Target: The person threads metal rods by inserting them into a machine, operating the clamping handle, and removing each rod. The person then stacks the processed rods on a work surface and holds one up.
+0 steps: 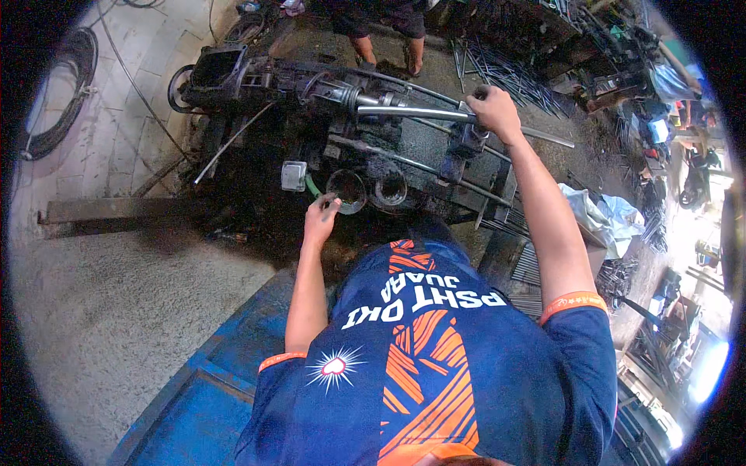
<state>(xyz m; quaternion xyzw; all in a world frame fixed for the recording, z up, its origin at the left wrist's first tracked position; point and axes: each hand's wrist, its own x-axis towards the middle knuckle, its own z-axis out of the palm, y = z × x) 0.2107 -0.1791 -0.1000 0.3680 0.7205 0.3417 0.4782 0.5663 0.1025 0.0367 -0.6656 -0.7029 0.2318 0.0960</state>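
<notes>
My right hand (495, 110) is closed at the right end of a shiny metal rod (416, 113), which lies across a dark, greasy machine (303, 89). Part of the grip is hidden behind the back of the hand. Lower and to the left, my left hand (319, 217) has its fingers pinched at the lower end of a green handle-like piece (312, 185). That piece reaches up beside a small whitish square container (294, 175). Just right of my left hand are two round, open-topped metal parts (346, 192), dark inside.
Long parallel bars (420, 165) run along the machine. A thin rod (233, 144) slants out at its left. Beyond it, a person's legs (388, 46) show near a pile of metal rods (513, 74). A blue metal surface (210, 380) lies below left; a coiled hose (66, 93) hangs far left.
</notes>
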